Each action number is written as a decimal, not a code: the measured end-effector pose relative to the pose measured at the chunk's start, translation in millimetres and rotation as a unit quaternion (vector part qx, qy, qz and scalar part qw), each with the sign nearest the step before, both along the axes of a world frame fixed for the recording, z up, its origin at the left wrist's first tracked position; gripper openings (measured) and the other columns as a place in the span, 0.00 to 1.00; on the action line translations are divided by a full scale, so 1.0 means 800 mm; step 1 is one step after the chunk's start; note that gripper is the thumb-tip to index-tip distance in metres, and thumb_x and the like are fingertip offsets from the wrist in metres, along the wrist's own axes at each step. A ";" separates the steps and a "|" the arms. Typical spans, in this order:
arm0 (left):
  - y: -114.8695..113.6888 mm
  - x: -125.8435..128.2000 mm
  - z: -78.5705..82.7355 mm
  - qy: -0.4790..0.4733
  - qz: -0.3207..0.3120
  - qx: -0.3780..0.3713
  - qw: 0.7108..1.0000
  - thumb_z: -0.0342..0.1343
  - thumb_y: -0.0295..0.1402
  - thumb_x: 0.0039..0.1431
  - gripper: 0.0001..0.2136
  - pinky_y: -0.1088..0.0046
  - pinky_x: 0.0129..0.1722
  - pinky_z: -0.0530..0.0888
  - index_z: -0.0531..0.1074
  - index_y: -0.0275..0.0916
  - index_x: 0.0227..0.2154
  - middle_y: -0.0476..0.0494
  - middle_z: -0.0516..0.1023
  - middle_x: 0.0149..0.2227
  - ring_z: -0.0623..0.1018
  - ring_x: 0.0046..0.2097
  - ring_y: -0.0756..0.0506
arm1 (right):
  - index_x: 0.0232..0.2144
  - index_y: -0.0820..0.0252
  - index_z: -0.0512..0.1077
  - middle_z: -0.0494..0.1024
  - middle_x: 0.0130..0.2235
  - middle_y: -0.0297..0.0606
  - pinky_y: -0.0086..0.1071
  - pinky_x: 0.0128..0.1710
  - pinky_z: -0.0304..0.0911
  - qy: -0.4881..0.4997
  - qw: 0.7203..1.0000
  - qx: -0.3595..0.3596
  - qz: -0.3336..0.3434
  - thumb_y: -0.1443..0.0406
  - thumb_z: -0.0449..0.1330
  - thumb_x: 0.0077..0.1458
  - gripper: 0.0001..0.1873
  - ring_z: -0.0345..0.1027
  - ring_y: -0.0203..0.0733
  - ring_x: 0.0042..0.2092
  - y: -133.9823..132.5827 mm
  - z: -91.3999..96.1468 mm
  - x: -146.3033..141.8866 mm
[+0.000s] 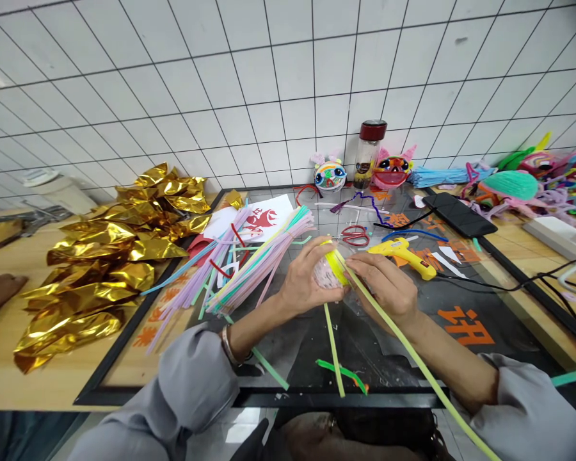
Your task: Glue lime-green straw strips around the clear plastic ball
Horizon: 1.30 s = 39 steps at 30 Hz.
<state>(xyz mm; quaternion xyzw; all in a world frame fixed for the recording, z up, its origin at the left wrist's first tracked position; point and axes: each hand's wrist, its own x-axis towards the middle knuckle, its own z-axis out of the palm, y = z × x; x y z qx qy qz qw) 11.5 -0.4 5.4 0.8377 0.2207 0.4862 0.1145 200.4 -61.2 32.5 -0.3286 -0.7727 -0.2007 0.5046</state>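
Observation:
My left hand (301, 276) is wrapped round a small pale ball (324, 275) with bright yellow strips over its upper side. The fingers of my right hand (386, 285) pinch a long yellow-green pipe cleaner (413, 349) against the ball's right edge; its tail runs down past my right forearm. A second yellow-green pipe cleaner (333, 349) lies below the ball, over the black board. Short green pieces (342, 372) lie near the board's front edge. My fingers cover part of the ball.
A yellow glue gun (406, 255), red-handled scissors (355, 236) and a phone (459, 214) lie beyond my hands. Pastel pipe cleaners (264, 262) and gold foil packets (110, 256) are at left. Decorated balls (329, 175) and a bottle (367, 153) stand by the wall. Another person's hand (0, 298) rests far left.

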 end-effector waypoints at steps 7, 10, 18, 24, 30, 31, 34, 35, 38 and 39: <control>0.002 0.002 -0.002 -0.001 0.015 -0.004 1.000 0.71 0.35 0.45 0.34 0.50 0.60 0.75 0.67 0.42 0.57 0.34 0.74 0.60 0.76 0.61 0.35 | 0.42 0.63 0.76 0.83 0.35 0.44 0.34 0.40 0.75 0.003 1.000 0.002 -0.010 0.73 0.63 0.59 0.08 0.78 0.42 0.36 -0.005 0.007 -0.002; 0.000 0.004 -0.002 -0.005 0.020 -0.004 1.000 0.70 0.34 0.45 0.34 0.50 0.60 0.75 0.67 0.42 0.57 0.33 0.74 0.60 0.76 0.61 0.34 | 0.40 0.62 0.76 0.83 0.32 0.41 0.33 0.38 0.74 0.002 1.000 0.000 -0.021 0.72 0.64 0.59 0.06 0.78 0.41 0.33 -0.008 0.011 -0.003; -0.001 0.002 0.002 0.008 0.016 -0.016 1.000 0.71 0.36 0.45 0.34 0.49 0.60 0.74 0.67 0.42 0.57 0.33 0.74 0.60 0.76 0.61 0.34 | 0.39 0.59 0.78 0.85 0.35 0.42 0.34 0.39 0.74 -0.003 1.000 -0.011 -0.020 0.73 0.57 0.63 0.09 0.80 0.41 0.36 -0.007 0.003 -0.004; 0.002 0.001 0.000 -0.006 0.005 -0.011 1.000 0.71 0.36 0.46 0.33 0.49 0.60 0.75 0.67 0.42 0.57 0.33 0.75 0.60 0.77 0.61 0.35 | 0.43 0.60 0.76 0.85 0.37 0.43 0.34 0.39 0.73 -0.005 1.000 -0.010 -0.015 0.75 0.56 0.62 0.12 0.79 0.41 0.37 -0.007 0.001 -0.004; 0.003 -0.002 0.000 -0.006 0.016 -0.031 0.999 0.72 0.41 0.47 0.33 0.49 0.61 0.75 0.68 0.42 0.56 0.33 0.76 0.59 0.77 0.61 0.35 | 0.50 0.61 0.74 0.83 0.42 0.46 0.37 0.44 0.73 -0.007 0.998 -0.019 -0.051 0.74 0.54 0.62 0.16 0.78 0.45 0.42 -0.001 -0.004 0.003; 0.002 -0.002 0.001 -0.007 0.017 -0.036 0.999 0.72 0.41 0.47 0.33 0.50 0.61 0.75 0.68 0.42 0.55 0.33 0.75 0.59 0.77 0.61 0.35 | 0.50 0.61 0.74 0.83 0.42 0.46 0.38 0.44 0.72 -0.003 0.997 -0.018 -0.074 0.74 0.53 0.61 0.17 0.77 0.45 0.43 0.003 -0.004 0.009; 0.002 -0.003 0.002 -0.009 0.016 -0.044 0.999 0.72 0.42 0.48 0.33 0.51 0.61 0.75 0.68 0.42 0.55 0.33 0.76 0.59 0.77 0.61 0.35 | 0.48 0.60 0.75 0.82 0.43 0.47 0.42 0.45 0.71 0.000 0.980 -0.060 -0.191 0.72 0.53 0.61 0.16 0.76 0.49 0.43 0.017 -0.002 0.036; 0.002 -0.003 0.003 -0.011 0.013 -0.044 0.999 0.72 0.42 0.48 0.33 0.51 0.61 0.75 0.68 0.42 0.55 0.33 0.76 0.59 0.77 0.61 0.35 | 0.47 0.61 0.76 0.82 0.43 0.49 0.44 0.45 0.70 -0.014 0.964 -0.102 -0.247 0.70 0.54 0.61 0.14 0.76 0.51 0.43 0.022 0.001 0.047; 0.003 -0.003 0.003 -0.020 0.013 -0.043 0.999 0.73 0.42 0.47 0.33 0.51 0.59 0.76 0.67 0.42 0.55 0.33 0.77 0.58 0.78 0.59 0.35 | 0.42 0.67 0.78 0.81 0.41 0.57 0.49 0.42 0.69 -0.094 0.862 -0.284 -0.408 0.59 0.57 0.62 0.17 0.76 0.59 0.42 0.030 0.011 0.074; 0.003 -0.003 0.003 -0.023 0.016 -0.044 0.999 0.73 0.41 0.46 0.33 0.51 0.59 0.76 0.67 0.42 0.55 0.33 0.77 0.58 0.79 0.59 0.35 | 0.41 0.69 0.79 0.80 0.41 0.59 0.49 0.41 0.69 -0.121 0.820 -0.343 -0.442 0.55 0.58 0.62 0.20 0.76 0.61 0.43 0.030 0.014 0.079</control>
